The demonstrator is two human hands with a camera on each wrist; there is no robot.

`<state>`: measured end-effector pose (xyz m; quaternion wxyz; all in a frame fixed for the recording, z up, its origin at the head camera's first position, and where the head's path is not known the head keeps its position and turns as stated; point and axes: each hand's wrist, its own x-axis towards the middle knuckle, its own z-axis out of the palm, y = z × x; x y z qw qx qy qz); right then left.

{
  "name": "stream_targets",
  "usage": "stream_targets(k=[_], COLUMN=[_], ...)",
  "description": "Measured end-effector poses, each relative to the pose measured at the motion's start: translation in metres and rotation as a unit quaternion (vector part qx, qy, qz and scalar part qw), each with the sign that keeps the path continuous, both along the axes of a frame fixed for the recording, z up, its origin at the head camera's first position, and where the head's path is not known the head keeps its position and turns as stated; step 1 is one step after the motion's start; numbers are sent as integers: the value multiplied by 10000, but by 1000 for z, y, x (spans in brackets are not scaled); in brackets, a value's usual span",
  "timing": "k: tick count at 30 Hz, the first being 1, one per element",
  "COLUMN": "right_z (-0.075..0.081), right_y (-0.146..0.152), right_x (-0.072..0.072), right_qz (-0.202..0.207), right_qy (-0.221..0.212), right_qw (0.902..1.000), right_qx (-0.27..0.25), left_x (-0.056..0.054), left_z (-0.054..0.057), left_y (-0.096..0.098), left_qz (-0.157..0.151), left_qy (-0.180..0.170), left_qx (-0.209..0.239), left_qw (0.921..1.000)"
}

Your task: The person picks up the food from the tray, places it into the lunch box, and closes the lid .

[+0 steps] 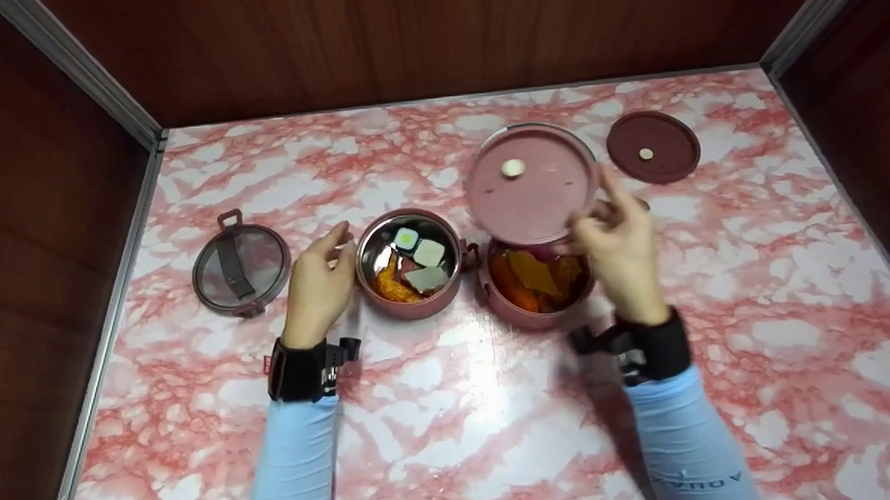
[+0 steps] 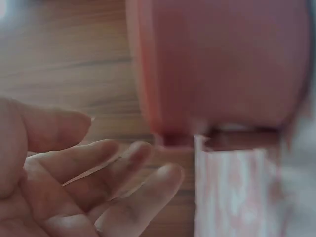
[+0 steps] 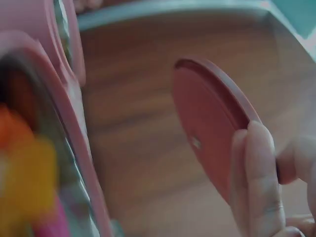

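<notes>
My right hand [image 1: 619, 254] pinches the edge of a round pink lid [image 1: 536, 197] with a small white plug, tilted above the right pot. In the right wrist view fingers and thumb grip the lid [image 3: 210, 128] at its rim. That right pink pot [image 1: 531, 319] holds orange and yellow pieces. My left hand [image 1: 319, 289] is beside the left pink pot [image 1: 415, 308], fingers loosely bent and gripping nothing. In the left wrist view the hand [image 2: 84, 182] is apart from the pot wall [image 2: 222, 64]. Inside the left pot lie several pale blocks and an orange-brown piece.
A clear lid [image 1: 261, 262] with a dark strap and loop lies left of my left hand. At the back right lies a dark red lid [image 1: 654, 143] with a white plug. Wood-look walls [image 1: 436, 40] bound the marbled red and white table [image 1: 453, 430].
</notes>
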<state>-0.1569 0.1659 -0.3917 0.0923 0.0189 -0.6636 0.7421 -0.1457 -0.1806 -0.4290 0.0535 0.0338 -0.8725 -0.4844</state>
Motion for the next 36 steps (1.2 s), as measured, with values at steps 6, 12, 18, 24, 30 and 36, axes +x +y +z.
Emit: stream_targets(k=[6, 12, 18, 24, 30, 36], right_z=[-13, -24, -28, -23, -21, -21], right_y=[-40, -67, -80, -74, -73, -81], right_x=[9, 17, 23, 17, 8, 3], right_qz=[475, 941, 1772, 1679, 1346, 1321], right_qy=[164, 363, 312, 1150, 1547, 1365], right_qw=[9987, 9949, 9837, 9546, 8916, 8595], right_qx=[-96, -94, 19, 2173, 4037, 4746], left_x=[13, 18, 16, 13, 9, 8], left_z=[16, 22, 21, 19, 18, 15], left_y=[10, 19, 17, 9, 4, -2], left_qz=[-315, -858, -730, -504, -379, -256], left_qy=[450, 189, 147, 150, 191, 22], left_qx=[540, 1212, 1230, 1216, 1196, 369], left_qw=[9970, 9887, 9896, 9912, 9919, 9990])
